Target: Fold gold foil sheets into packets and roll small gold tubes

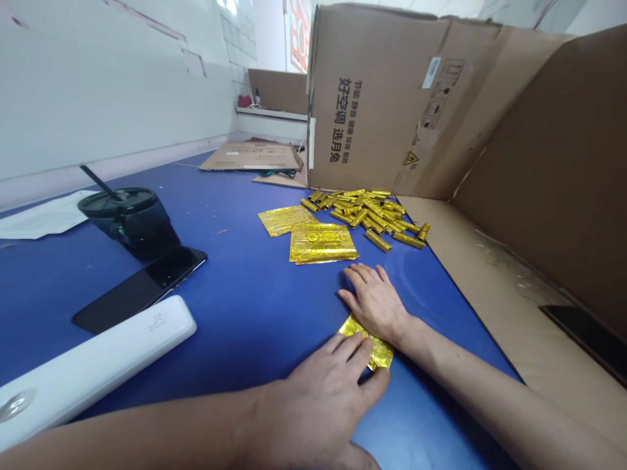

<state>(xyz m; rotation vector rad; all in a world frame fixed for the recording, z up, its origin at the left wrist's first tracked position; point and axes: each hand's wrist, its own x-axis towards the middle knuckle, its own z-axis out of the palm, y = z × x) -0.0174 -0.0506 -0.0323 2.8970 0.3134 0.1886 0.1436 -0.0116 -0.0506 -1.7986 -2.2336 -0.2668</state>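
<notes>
A sheet of gold foil paper (pixel 375 348) lies flat on the blue table (pixel 235 307) close in front of me. My right hand (pixel 375 301) rests flat on its far part, fingers stretched out. My left hand (pixel 326 385) presses on its near edge, fingers extended and thumb beside the sheet. Further out lie a stack of gold foil sheets (pixel 321 243) and another sheet (pixel 287 219) to its left. Beyond them is a heap of several rolled gold foil sticks (pixel 369 215).
A dark cup with a straw (pixel 130 219), a black phone (pixel 142 286) and a long white device (pixel 93 362) sit at the left. Large cardboard panels (pixel 392 98) stand behind and along the right; flat cardboard (pixel 490 274) covers the table's right side.
</notes>
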